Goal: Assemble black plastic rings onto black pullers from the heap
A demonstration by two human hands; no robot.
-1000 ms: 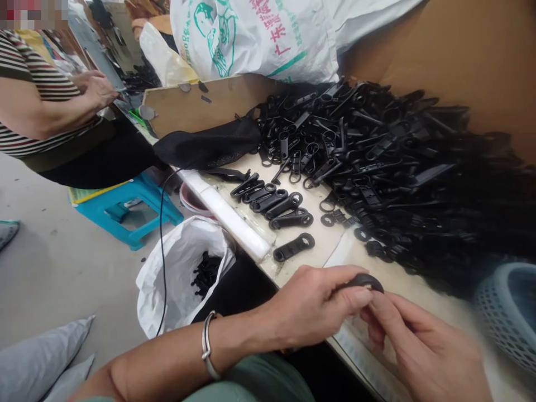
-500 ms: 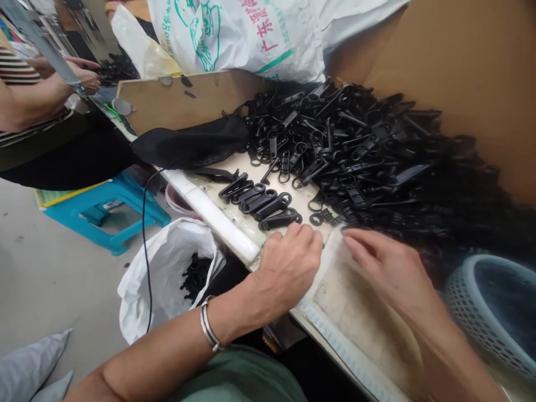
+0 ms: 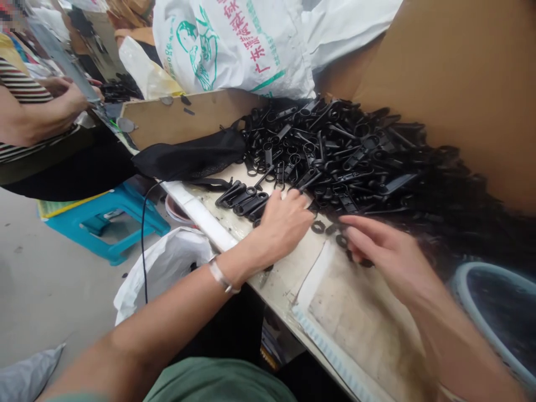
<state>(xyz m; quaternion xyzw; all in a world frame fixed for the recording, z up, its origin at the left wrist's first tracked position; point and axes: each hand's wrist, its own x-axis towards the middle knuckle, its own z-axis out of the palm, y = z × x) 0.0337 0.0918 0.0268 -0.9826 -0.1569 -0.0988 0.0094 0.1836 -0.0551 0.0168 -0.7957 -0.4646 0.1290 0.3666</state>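
My left hand (image 3: 287, 220) is over the near end of a row of black plastic lever-like parts (image 3: 243, 201), each with a ring at one end. Its fingers are curled down and together toward the pile, and the fingertips and anything in them are hidden. To the right, my right hand (image 3: 383, 245) has its thumb and index finger drawn together beside a small dark piece, blurred by motion. Small black rings (image 3: 318, 226) lie on the tabletop between the hands. A large pile of the same black parts (image 3: 335, 151) rises just beyond both hands.
A black cloth (image 3: 188, 153) lies left of the pile. A white-lined bin (image 3: 154, 268) stands below the table edge. At right is a pale-blue basket (image 3: 464, 279). A printed white sack (image 3: 234, 50) sits behind. Another person's hands (image 3: 71, 100) are at far left, above a blue stool (image 3: 109, 218).
My left hand has moved up and left onto the row of parts, partly covering it. My right hand has shifted off the pale sheet's corner to the small black pieces. The view has tilted slightly.
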